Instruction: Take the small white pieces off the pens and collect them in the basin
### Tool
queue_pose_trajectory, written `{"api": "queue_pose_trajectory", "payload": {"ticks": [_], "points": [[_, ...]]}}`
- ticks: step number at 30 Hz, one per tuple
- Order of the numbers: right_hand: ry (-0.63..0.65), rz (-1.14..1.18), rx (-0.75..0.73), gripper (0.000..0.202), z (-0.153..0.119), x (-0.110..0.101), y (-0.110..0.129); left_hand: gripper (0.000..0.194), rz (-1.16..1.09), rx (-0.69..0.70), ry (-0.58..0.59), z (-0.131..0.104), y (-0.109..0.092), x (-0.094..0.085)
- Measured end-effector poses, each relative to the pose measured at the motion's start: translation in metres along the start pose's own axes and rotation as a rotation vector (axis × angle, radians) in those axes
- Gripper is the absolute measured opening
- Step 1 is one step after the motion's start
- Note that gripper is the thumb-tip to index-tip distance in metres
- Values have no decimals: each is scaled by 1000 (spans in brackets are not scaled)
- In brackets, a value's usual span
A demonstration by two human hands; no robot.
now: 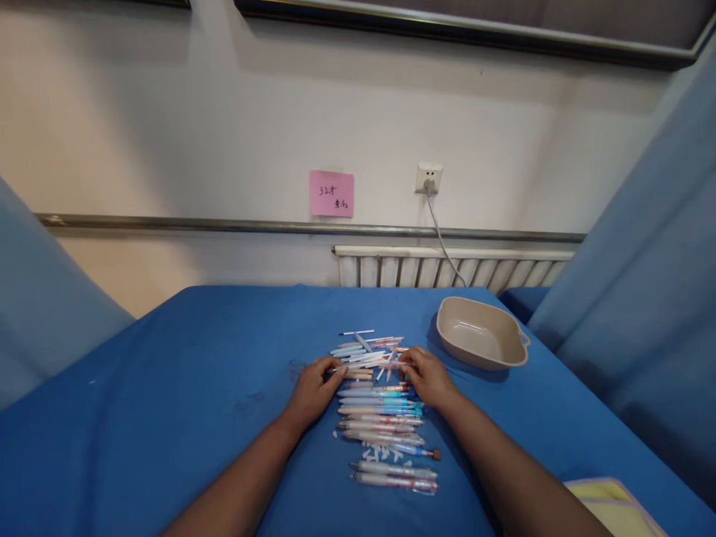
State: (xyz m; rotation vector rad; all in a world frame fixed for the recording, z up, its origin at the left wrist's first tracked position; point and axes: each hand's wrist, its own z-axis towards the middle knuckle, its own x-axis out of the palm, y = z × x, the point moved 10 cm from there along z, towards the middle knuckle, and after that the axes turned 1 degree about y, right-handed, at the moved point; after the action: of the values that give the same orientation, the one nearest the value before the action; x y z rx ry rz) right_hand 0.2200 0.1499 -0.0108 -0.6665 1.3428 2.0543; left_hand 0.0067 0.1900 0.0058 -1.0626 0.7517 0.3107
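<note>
On the blue table (195,388), both hands work at one pen. Left hand (311,390) rests palm down, fingers loosely curled, tips pinching the left end of a pen (366,367) that lies crosswise at the far end of the row. Right hand (428,375) same pose, fingers bent, tips on the pen's right end. Both closed on it in a light pinch, not a fist.

Pen pile (380,418): a dozen-plus pens laid roughly parallel between the wrists, running toward the body. Loose thin refills and caps (363,347) scattered just beyond the hands. Small white bits (380,452) among the nearer pens.

Beige tray (481,333) sits right of the pile, near the right hand, not touching. Yellow cloth (612,501) at the near right table edge.

Behind: white wall, pink sticky note (332,193) with handwriting, socket (429,179) with a cable hanging down, radiator (447,267) under a metal rail. Blue curtains (643,261) on both sides.
</note>
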Motion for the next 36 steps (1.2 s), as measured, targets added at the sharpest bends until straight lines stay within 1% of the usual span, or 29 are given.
{"api": "queue_pose_trajectory", "payload": {"ticks": [2,4,7,8,10,12,14,18,20,22,25,27,28,29,32,34,36], "points": [[23,-39,11,8,0,2,-5,30,-32,-21,4,1,7,2],[28,-64,-4,11,0,5,-2,29,-55,-16,3,0,8,4],[16,-50,-72,28,-1,9,13,27,-71,23,6,-2,0,7],[23,-41,-100,29,-1,12,19,27,-72,36,16,-3,-3,9],[65,-37,-149,21,-2,19,28,26,-74,57,49,-4,-9,14],[108,-52,-179,17,-3,23,31,25,-83,57,65,-3,-8,15],[109,-70,-165,18,-2,19,27,25,-97,13,40,-1,1,12],[53,-78,-77,14,0,3,9,29,-119,-111,-28,3,26,3],[47,-72,-64,14,0,0,5,31,-120,-120,-34,4,31,2],[40,-74,-56,14,0,0,3,31,-99,-113,-41,4,31,1],[-26,-92,-26,11,0,-5,4,30,-13,-73,-52,5,25,0],[-53,-100,-25,12,-1,-6,8,31,58,-29,-61,5,17,-1],[-33,-103,-40,11,-2,-4,13,30,85,-7,-63,4,12,-2],[12,-105,-68,10,-3,1,19,29,103,16,-63,4,7,-2],[183,-119,-163,10,-8,20,38,23,117,77,-36,-1,-8,1],[248,-141,-200,12,-11,26,47,22,116,98,24,-4,-16,8],[274,-168,-214,16,-13,28,52,21,123,106,97,-8,-22,16]]}}
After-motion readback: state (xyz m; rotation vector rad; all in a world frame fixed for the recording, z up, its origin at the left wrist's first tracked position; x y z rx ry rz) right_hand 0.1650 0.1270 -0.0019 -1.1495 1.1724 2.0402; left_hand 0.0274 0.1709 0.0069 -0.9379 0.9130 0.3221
